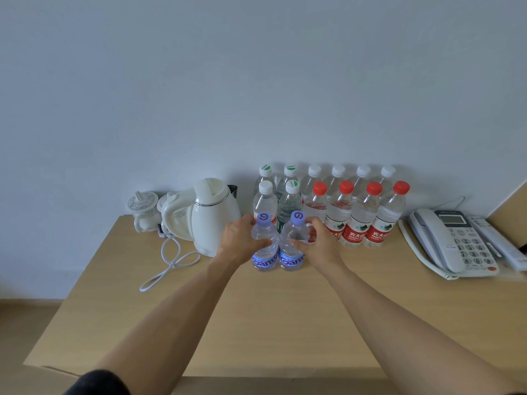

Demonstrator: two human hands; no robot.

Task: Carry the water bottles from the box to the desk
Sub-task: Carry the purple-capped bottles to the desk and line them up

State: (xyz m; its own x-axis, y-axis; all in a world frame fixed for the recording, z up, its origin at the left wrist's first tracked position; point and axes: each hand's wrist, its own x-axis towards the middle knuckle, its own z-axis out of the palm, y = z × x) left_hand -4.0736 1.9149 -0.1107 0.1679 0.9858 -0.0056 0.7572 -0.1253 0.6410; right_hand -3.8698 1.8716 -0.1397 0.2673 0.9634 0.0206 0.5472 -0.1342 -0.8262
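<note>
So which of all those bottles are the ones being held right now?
The two purple-capped bottles at the front: the left hand grips one, the right hand the other. The red-capped and white-capped bottles behind stand untouched.

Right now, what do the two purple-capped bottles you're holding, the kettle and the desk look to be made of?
Purple-capped bottles: clear thin plastic, glossy; the water shows through, printed film labels. Kettle: white plastic shell, smooth and slightly shiny, with a metal-looking band under the lid. Desk: light wood-look top, matte, probably laminate; no grain is visible to tell.
</note>
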